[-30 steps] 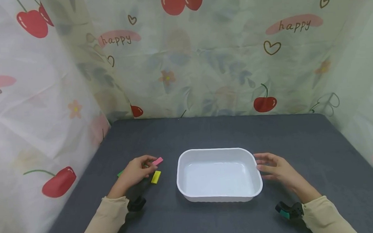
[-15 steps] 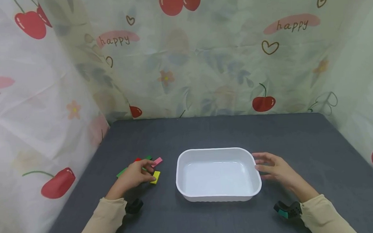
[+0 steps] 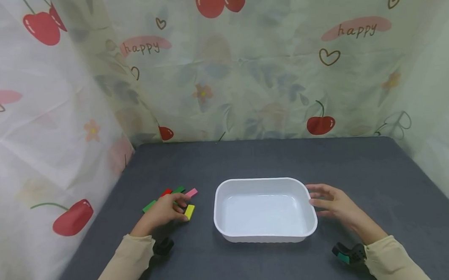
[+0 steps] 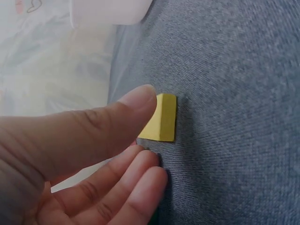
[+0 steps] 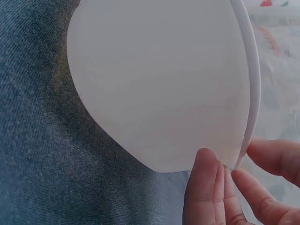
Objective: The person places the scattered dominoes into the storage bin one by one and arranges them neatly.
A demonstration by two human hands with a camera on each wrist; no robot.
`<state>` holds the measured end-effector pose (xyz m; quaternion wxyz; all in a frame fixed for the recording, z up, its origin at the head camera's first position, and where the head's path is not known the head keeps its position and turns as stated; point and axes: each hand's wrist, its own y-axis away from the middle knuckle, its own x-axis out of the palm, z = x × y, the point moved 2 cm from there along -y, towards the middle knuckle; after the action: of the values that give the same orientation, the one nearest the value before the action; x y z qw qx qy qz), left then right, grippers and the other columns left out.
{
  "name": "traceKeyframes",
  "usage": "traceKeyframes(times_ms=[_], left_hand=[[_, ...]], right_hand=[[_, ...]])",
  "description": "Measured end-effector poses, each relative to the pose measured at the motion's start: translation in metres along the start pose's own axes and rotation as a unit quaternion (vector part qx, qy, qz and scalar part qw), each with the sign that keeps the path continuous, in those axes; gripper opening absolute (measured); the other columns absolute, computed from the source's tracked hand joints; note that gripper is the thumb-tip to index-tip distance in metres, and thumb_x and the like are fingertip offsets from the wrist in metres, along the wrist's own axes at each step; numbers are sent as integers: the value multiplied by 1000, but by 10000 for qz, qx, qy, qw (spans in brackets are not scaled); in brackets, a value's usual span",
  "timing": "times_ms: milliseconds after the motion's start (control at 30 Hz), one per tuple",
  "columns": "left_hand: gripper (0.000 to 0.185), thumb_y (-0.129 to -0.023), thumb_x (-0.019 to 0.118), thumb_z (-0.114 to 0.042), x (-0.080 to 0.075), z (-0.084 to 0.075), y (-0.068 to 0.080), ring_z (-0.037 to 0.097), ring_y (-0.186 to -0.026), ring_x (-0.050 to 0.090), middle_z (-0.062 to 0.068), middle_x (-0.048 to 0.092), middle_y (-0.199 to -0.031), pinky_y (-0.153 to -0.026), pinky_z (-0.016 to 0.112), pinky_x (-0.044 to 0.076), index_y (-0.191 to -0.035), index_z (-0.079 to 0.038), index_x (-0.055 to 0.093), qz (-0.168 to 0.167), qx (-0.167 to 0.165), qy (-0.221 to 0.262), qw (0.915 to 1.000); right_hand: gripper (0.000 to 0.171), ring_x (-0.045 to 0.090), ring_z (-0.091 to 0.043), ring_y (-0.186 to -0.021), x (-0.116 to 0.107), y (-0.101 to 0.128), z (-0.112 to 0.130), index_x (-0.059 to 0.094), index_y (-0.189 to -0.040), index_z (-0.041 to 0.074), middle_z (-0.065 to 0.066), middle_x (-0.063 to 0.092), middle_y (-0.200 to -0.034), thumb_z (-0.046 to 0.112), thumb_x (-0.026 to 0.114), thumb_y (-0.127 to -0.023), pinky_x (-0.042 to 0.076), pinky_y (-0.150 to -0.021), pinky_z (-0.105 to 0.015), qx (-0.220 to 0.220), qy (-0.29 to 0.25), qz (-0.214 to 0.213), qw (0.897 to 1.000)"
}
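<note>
A yellow block (image 3: 189, 212) lies on the dark grey cloth, and my left hand (image 3: 162, 211) is right at it. In the left wrist view the thumb (image 4: 126, 112) overlaps one end of the yellow block, with the other fingers apart below it. Whether the thumb touches the block I cannot tell. Partly behind this hand lie a pink block (image 3: 191, 193), a red block (image 3: 166, 192) and green blocks (image 3: 149, 206). My right hand (image 3: 332, 201) rests against the outer right end of a white rectangular tub (image 3: 265, 236), its fingertips at the wall and rim.
The tub stands upright at the middle of the dark grey table (image 3: 263, 159), with a bare white inside. A printed curtain (image 3: 243, 71) with cherries and hearts hangs behind the table and at both sides. Both wrists wear dark straps.
My left hand has shifted from beside the pink block down to the yellow block, uncovering red and green blocks behind it. The right hand stays at the tub's end.
</note>
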<state>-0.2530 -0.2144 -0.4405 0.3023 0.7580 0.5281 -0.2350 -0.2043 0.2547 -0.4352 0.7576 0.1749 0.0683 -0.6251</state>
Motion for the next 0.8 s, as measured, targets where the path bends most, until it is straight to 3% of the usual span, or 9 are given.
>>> traceKeyframes(times_ms=[800], left_hand=[[51,-67,84,3,8,1,-5,17,-80,56,5,60,-94,-73,29,53,-114,-6,68,-60,-123,-162,9998]], right_hand=[[65,59,-27,-111,0,1,-1,40,-143,1,-24,50,-129,25,69,-90,55,-84,-47,50,-16,15,10000]])
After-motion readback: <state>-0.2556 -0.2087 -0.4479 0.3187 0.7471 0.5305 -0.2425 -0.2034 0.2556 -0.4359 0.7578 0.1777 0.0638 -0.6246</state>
